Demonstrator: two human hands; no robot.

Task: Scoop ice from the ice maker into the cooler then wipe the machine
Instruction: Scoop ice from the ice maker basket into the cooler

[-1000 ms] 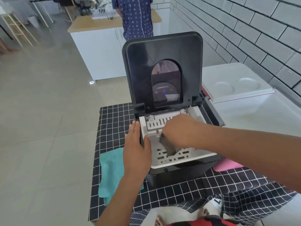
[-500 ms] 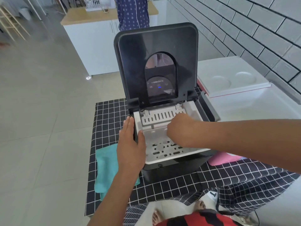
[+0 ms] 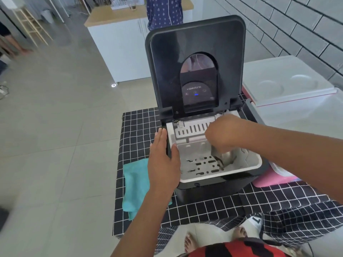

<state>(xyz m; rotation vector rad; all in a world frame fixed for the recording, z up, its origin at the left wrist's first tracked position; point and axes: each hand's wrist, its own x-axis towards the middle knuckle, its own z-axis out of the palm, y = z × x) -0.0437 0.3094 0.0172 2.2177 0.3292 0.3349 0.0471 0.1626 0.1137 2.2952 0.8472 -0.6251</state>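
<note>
The right hand (image 3: pixel 225 134) grips the dark scoop (image 3: pixel 217 158), pointing down into the ice maker's basket (image 3: pixel 246 164), with the cooler (image 3: pixel 297 115) to the basket's right; the left hand (image 3: pixel 164 160) lies flat and open on the basket's left edge.

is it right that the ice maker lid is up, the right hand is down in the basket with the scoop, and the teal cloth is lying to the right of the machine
Not quite. The head view shows the teal cloth lying to the left of the ice maker, beside the left hand. The rest holds: the lid is up and the right hand is down in the basket with the scoop.
</note>
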